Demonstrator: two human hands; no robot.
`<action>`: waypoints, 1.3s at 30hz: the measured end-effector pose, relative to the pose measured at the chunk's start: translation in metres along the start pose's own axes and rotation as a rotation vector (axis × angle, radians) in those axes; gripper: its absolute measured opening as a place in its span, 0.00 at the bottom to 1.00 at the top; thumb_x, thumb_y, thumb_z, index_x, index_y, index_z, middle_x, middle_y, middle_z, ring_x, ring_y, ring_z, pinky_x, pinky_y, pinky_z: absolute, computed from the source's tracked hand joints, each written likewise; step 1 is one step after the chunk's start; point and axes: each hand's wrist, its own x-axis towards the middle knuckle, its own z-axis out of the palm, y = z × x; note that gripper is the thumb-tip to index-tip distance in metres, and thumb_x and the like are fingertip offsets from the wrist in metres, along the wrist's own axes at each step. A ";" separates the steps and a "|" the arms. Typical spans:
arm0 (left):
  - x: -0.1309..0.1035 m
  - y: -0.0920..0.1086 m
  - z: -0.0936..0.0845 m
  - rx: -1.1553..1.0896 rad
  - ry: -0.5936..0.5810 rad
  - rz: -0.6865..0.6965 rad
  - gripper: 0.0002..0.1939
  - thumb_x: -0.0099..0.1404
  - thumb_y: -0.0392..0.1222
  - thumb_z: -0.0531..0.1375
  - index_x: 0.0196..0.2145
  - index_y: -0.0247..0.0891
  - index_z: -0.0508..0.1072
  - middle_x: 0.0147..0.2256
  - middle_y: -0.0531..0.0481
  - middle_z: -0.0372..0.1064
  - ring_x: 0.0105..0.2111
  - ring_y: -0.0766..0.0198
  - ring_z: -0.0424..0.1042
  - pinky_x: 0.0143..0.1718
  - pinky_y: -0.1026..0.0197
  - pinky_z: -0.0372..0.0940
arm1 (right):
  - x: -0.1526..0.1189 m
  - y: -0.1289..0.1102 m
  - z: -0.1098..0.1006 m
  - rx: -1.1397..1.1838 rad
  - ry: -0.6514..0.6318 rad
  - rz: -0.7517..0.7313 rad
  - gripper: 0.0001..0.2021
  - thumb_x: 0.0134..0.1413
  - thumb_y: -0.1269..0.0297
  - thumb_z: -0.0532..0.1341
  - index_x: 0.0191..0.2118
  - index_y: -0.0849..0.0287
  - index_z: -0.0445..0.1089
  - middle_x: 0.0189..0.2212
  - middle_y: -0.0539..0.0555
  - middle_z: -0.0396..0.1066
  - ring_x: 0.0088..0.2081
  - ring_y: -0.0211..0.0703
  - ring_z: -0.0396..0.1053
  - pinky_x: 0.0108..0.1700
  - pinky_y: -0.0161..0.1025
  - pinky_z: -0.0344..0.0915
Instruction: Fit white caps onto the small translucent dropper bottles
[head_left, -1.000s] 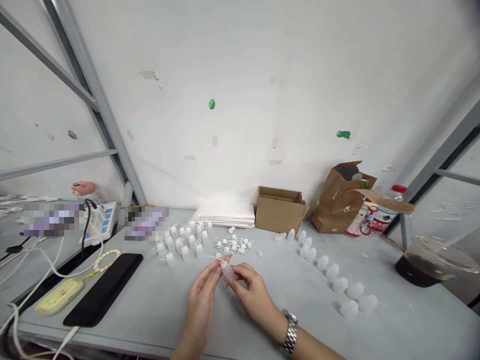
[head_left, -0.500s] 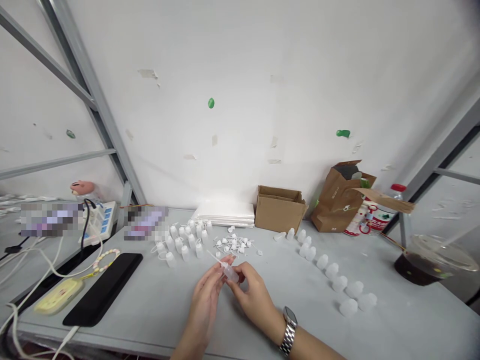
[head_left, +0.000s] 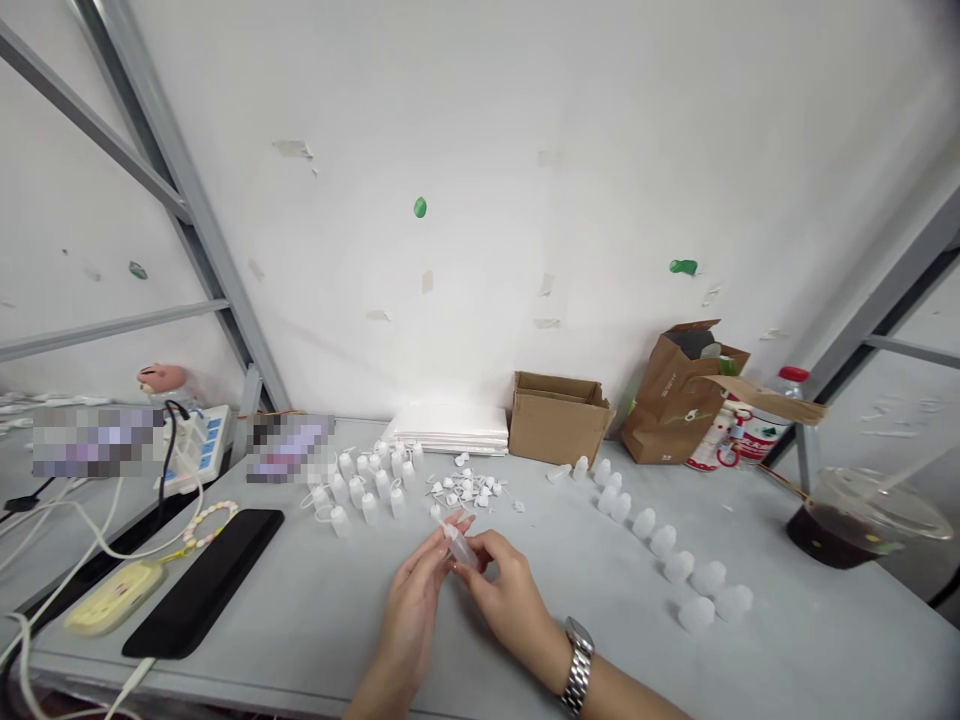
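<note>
Between my two hands is a small translucent squeeze bottle (head_left: 460, 547) with a white tip, tilted up and to the left. My right hand (head_left: 504, 578) pinches its body between thumb and fingers. My left hand (head_left: 417, 572) is closed around its upper end, with some fingers hidden behind it. Just beyond my hands lies a loose pile of white caps (head_left: 469, 487) with thin straps. Several capped bottles (head_left: 368, 506) stand in a cluster on the left. To the right, several bottles without caps (head_left: 664, 541) stand in a curved line.
A cardboard box (head_left: 559, 420), a stack of white sheets (head_left: 450, 428) and a paper bag (head_left: 667, 400) stand along the wall. A black power bank-like slab (head_left: 204, 583) and a yellow case (head_left: 116, 597) lie left. A drink cup (head_left: 862, 520) stands right.
The bottle's white tip and strap have shifted slightly between my fingers, and the strap no longer sticks out long to the upper left. Both hands stay nearly in place.
</note>
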 end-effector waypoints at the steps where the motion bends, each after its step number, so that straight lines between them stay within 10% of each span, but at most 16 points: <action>1: 0.001 -0.001 -0.001 -0.017 -0.010 -0.008 0.17 0.56 0.42 0.58 0.44 0.37 0.73 0.48 0.43 0.69 0.54 0.52 0.60 0.56 0.52 0.53 | 0.001 -0.001 0.001 0.039 -0.004 0.031 0.02 0.48 0.70 0.59 0.31 0.60 0.68 0.27 0.51 0.69 0.29 0.39 0.63 0.33 0.34 0.60; 19: 0.008 0.005 -0.014 -0.234 -0.057 -0.238 0.16 0.58 0.35 0.50 0.39 0.35 0.75 0.43 0.44 0.72 0.54 0.56 0.59 0.55 0.53 0.50 | 0.013 -0.005 0.000 0.717 -0.136 0.319 0.15 0.30 0.57 0.70 0.21 0.63 0.70 0.15 0.47 0.68 0.18 0.33 0.62 0.25 0.33 0.59; 39: 0.010 0.009 -0.018 -0.340 -0.157 -0.343 0.14 0.61 0.32 0.48 0.39 0.32 0.71 0.36 0.43 0.70 0.34 0.61 0.67 0.36 0.58 0.61 | 0.014 -0.009 -0.010 0.991 -0.330 0.353 0.10 0.39 0.62 0.67 0.22 0.65 0.73 0.18 0.51 0.69 0.20 0.33 0.63 0.27 0.33 0.59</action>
